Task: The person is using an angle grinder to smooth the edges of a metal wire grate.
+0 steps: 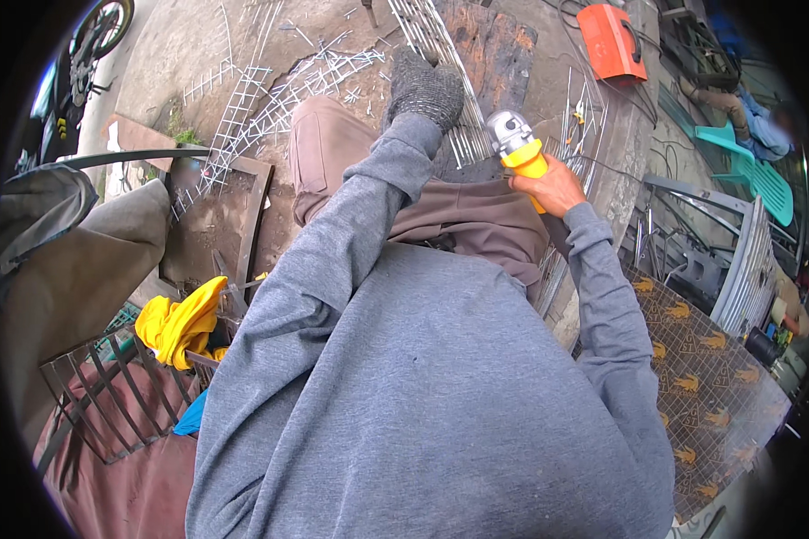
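Note:
My left hand (425, 92), in a dark grey knitted glove, is closed at the left edge of a bundle of thin metal bars (436, 29). The glove hides its fingertips. The bars slant from the top of the view toward my lap. My bare right hand (555, 187) is wrapped round the yellow body of an angle grinder (528, 160). The grinder's silvery head and guard point up and away from me, just right of the bars' near ends and apart from my left hand.
A dark worn wooden plank (503, 58) lies under the bars. Welded wire mesh (319, 81) and cut bits litter the ground left. An orange machine (611, 40) with cables stands far right, near a teal chair (755, 171) and another person (766, 126). Yellow cloth (182, 323) hangs left.

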